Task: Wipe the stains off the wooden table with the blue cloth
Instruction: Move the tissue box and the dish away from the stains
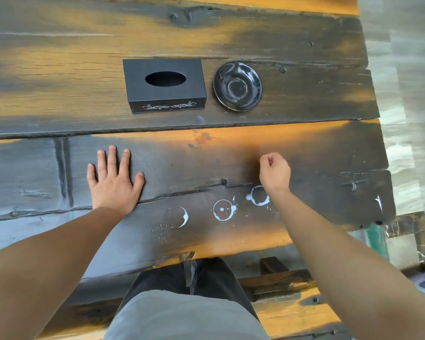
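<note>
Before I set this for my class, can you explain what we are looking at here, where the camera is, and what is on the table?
There is one picture, from a camera on a person's head looking down. No machine: two bare arms. The left hand lies flat on the wooden table. The right hand is loosely curled and seems to hold nothing. Near the front edge are three white ring stains. Farther back stand a black tissue box and a dark saucer. No blue cloth is in view.
</note>
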### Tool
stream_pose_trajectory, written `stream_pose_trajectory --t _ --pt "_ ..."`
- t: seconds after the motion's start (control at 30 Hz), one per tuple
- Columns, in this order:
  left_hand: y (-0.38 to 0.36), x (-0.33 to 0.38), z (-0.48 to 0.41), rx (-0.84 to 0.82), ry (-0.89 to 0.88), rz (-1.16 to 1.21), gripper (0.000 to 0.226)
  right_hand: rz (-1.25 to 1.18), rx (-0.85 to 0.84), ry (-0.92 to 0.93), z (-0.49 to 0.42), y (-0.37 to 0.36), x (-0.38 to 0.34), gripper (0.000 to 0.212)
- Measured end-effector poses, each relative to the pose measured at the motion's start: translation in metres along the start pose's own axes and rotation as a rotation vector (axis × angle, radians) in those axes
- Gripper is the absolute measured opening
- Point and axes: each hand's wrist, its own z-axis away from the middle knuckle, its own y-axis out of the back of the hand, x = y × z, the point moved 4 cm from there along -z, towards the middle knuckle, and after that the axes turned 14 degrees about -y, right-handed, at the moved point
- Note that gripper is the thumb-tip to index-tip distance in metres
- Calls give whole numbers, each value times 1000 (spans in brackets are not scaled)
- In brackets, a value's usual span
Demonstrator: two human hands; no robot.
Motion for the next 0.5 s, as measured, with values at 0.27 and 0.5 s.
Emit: stream_pose_trajectory --t 0.27,0.5 --pt "22 3 -1 -46 6 144 67 -18 -31 -176 81 24 126 24" --pt "52 33 37 57 60 273 50 11 -147 -413 146 41 248 24"
